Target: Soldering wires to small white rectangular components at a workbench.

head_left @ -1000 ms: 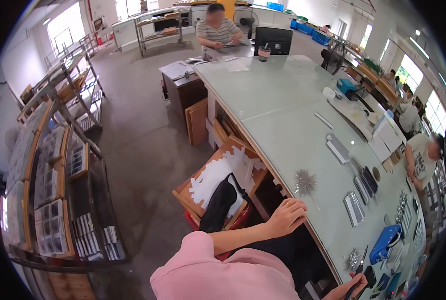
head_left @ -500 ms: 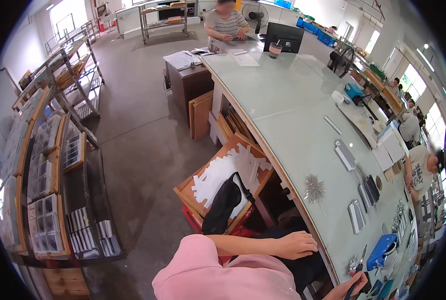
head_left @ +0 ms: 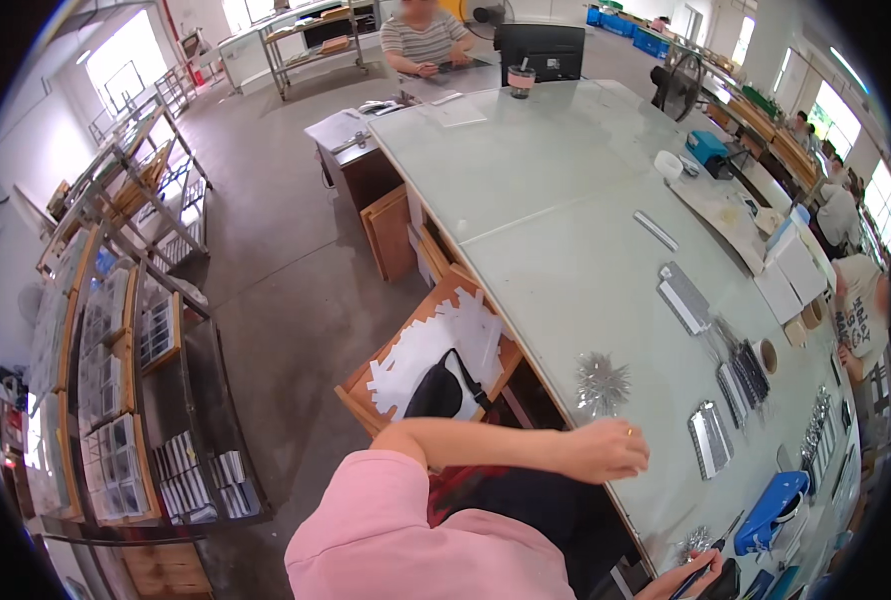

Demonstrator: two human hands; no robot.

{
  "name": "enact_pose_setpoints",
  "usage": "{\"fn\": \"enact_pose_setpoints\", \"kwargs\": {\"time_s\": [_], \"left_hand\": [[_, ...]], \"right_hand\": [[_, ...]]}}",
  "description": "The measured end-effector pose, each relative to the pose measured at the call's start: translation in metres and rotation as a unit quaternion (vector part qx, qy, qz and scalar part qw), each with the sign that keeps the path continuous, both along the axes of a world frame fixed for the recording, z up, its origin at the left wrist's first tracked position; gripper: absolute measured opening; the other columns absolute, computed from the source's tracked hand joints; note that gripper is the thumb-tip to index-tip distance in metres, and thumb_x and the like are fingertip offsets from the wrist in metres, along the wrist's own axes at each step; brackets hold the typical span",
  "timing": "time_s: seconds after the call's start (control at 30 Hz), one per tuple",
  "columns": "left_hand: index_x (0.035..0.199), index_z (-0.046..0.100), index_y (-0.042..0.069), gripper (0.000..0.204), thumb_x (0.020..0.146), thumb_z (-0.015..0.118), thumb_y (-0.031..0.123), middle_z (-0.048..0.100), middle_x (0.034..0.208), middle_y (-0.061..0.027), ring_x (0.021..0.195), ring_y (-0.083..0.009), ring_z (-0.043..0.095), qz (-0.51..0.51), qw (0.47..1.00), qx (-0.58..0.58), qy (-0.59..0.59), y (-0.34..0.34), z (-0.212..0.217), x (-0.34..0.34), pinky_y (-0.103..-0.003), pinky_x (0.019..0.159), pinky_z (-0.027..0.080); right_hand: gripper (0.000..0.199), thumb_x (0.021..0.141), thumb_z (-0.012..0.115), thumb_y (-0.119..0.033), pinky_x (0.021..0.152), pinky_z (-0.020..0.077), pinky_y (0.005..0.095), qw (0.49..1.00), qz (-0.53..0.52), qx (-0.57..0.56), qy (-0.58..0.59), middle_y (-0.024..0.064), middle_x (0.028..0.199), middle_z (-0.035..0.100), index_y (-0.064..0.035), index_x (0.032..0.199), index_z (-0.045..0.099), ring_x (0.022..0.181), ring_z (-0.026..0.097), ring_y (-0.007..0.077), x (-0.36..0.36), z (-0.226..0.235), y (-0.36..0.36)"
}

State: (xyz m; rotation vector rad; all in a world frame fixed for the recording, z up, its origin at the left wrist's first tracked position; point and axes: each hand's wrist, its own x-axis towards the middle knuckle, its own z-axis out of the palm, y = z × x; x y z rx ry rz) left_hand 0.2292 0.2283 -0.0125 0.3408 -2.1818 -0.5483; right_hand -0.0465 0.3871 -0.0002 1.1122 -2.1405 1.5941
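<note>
My left hand hovers at the table's near edge, its fingers curled in and pressed together. Whether anything is inside them is hidden. Just beyond it lies a spiky cluster of silvery pieces. Low in the picture my right hand is closed round a slim dark pen-like tool. A smaller silvery cluster is beside that hand, and a blue zip pouch lies to its right.
Silvery strip bundles and a paper-tape roll are on the glass-topped table. A wooden tray of white strips with a black bag stands left. Co-workers sit at the far end and the right.
My left hand has lifted from beside the table edge and moved toward the silvery cluster, its fingers curling in. My right hand has shifted slightly left, still gripping the tool. The view has turned slightly.
</note>
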Motion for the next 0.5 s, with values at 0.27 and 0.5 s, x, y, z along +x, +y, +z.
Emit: {"fn": "enact_pose_setpoints", "kwargs": {"time_s": [0.27,0.5], "left_hand": [[0.097,0.065,0.011,0.017,0.082,0.066,0.017,0.063,0.108,-0.0062,0.108,-0.0254,0.057,-0.045,0.991,-0.063,-0.109,-0.094,0.007,-0.091,-0.041,0.092,0.045],[0.107,0.064,0.009,0.029,0.079,0.069,0.016,0.064,0.117,-0.0059,0.119,-0.027,0.053,0.024,0.986,-0.046,-0.16,-0.134,0.028,-0.113,-0.043,0.102,0.04]], "right_hand": [[0.029,0.098,0.056,-0.018,0.083,0.0474,0.0315,0.997,-0.071,-0.01,-0.017,0.0145,0.105,0.06,0.005,0.116,0.055,0.088,0.057,0.021,-0.052,-0.051,0.028],[0.017,0.095,0.052,-0.004,0.081,0.0469,0.0276,0.984,0.012,-0.043,-0.172,0.0074,0.101,0.056,-0.0014,0.112,0.053,0.087,0.057,0.0146,-0.025,-0.044,-0.01]]}}
